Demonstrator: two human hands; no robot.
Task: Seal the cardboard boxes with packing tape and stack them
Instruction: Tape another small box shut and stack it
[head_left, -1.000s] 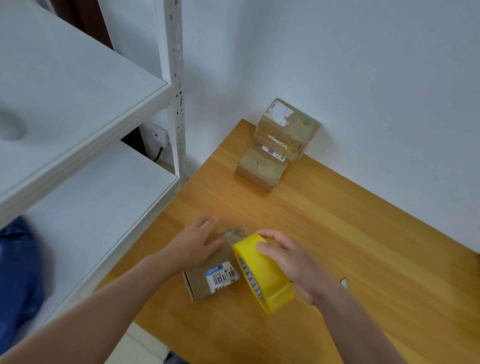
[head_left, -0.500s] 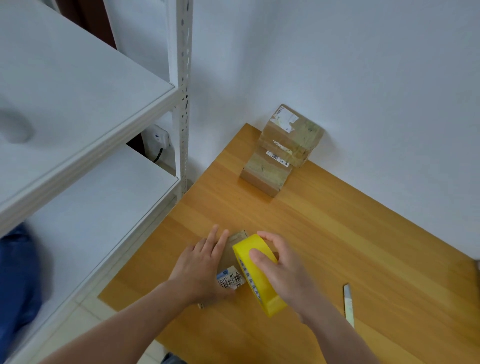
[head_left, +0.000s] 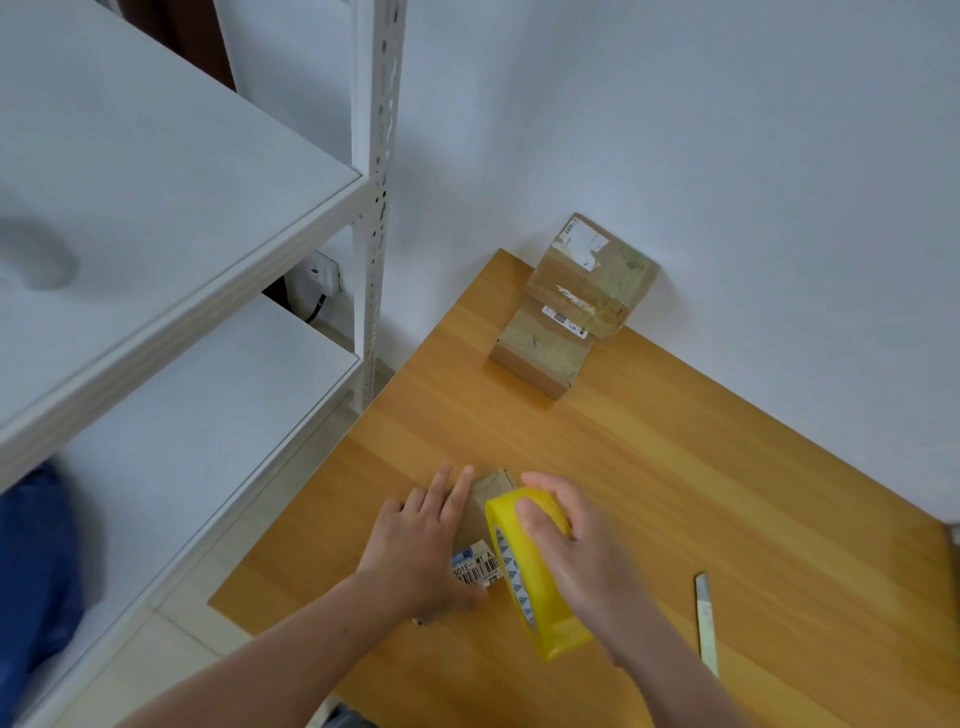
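Right hand (head_left: 576, 561): wraps the tape roll from its 3 o'clock side, fingers curled over the top of the rim; a firm hold.
Tape roll (head_left: 543, 603): yellow, standing on edge, printed inner core facing 9 o'clock; it sits against the 3 o'clock side of the small box, and its near end reaches down towards the table.
Left hand (head_left: 421, 540): laid flat on the small box from 9 o'clock, fingers straight and close together, pointing to 12 o'clock; it presses and clasps nothing.
Small box (head_left: 488, 493): brown cardboard, lying on the table between the two hands, mostly covered by them; only its 12 o'clock corner and a strip of the top show.
Label (head_left: 475, 569): white barcode sticker on the box top at 6 o'clock, between the left palm and the roll.
Table (head_left: 727, 493): wooden; the box lies near its 7 o'clock corner.
Taped stack (head_left: 597, 275): taped boxes piled at 12 o'clock, against the wall, well apart from the hands.
Low box (head_left: 540, 353): taped, touching the stack's near side.
Cutter (head_left: 705, 618): slim pale blade, flat on the table at 3 o'clock of the right hand, apart from it.
Shelving (head_left: 156, 208): white metal rack at 9 o'clock, beside the table.
Socket (head_left: 322, 273): on the wall behind the rack, with a dark cable.
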